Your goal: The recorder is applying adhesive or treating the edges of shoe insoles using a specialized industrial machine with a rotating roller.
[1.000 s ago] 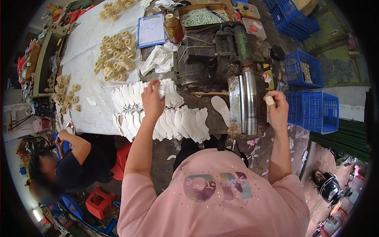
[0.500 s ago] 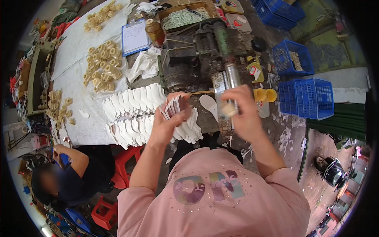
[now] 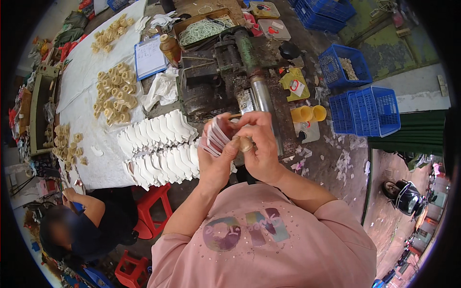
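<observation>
My left hand (image 3: 215, 165) is closed around a fanned stack of thin, curved white-and-brownish insole-like pieces (image 3: 218, 137), held upright above the table's near edge. Close against it, my right hand (image 3: 263, 156) pinches a small round beige piece (image 3: 246, 144), and its fingers reach to the edge of the stack. The exact kind of the round piece does not show. Left of my hands lie two long rows of white curved pieces (image 3: 156, 130), overlapping on the table. Beyond my hands stands a dark, worn machine (image 3: 204, 91) with a shiny metal cylinder (image 3: 262, 96).
Beige plastic parts (image 3: 115, 91) lie in heaps on the white table cover (image 3: 79, 105). A clipboard (image 3: 150, 57), a brown bottle (image 3: 169, 49) and yellow cups (image 3: 302, 114) surround the machine. Blue crates (image 3: 365, 113) stand right. A seated person (image 3: 81, 221) works at left, near red stools (image 3: 153, 211).
My right hand has come left and nearer from beside the metal cylinder, bringing the round piece to the stack in my left hand. The view has shifted slightly.
</observation>
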A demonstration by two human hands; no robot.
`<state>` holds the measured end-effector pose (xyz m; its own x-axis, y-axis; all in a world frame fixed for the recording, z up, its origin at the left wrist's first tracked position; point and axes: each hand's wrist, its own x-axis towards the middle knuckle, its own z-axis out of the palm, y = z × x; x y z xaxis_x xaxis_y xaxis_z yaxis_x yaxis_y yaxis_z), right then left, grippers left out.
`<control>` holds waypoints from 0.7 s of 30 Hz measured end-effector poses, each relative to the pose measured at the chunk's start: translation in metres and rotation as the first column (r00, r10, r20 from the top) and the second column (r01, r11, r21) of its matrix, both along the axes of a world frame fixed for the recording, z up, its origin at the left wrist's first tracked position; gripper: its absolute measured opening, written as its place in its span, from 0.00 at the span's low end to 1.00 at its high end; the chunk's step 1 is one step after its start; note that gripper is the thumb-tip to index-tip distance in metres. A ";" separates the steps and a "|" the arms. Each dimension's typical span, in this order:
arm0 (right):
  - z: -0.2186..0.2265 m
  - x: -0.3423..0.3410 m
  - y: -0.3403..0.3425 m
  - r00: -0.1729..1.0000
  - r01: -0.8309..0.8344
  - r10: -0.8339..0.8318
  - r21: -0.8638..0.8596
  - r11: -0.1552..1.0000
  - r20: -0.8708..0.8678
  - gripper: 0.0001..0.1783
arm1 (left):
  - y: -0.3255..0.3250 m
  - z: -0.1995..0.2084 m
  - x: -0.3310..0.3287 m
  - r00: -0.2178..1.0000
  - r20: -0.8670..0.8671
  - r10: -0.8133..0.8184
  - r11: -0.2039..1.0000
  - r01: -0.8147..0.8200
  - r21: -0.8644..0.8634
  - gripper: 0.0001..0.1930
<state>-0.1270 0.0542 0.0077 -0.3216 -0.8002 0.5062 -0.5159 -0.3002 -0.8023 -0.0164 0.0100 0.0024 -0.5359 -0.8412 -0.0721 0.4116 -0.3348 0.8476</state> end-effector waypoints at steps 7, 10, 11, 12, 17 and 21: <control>0.005 -0.021 -0.002 0.996 0.017 -0.008 0.100 0.995 -0.085 0.05 | -0.003 0.002 -0.001 0.989 -0.124 -0.079 0.986 0.095 0.134 0.26; -0.002 -0.017 0.002 0.992 0.026 -0.014 0.095 0.995 -0.124 0.06 | -0.002 0.007 -0.011 0.984 -0.159 -0.080 0.990 0.096 0.100 0.26; -0.002 -0.017 0.003 0.988 0.046 -0.039 0.047 0.998 -0.148 0.05 | 0.000 0.006 -0.010 0.982 -0.165 -0.094 0.986 0.115 0.118 0.27; -0.003 -0.017 0.003 0.983 0.065 -0.064 -0.001 0.998 -0.171 0.05 | 0.002 0.005 -0.012 0.982 -0.163 -0.096 0.986 0.116 0.118 0.27; -0.002 -0.021 0.003 0.997 0.006 0.000 0.076 0.997 -0.075 0.05 | 0.011 0.001 -0.015 0.999 -0.021 -0.026 0.997 0.027 0.070 0.23; -0.005 -0.021 0.013 0.918 -0.108 0.050 0.127 0.986 0.393 0.03 | 0.004 0.000 -0.016 0.997 -0.066 -0.049 0.994 0.055 0.093 0.22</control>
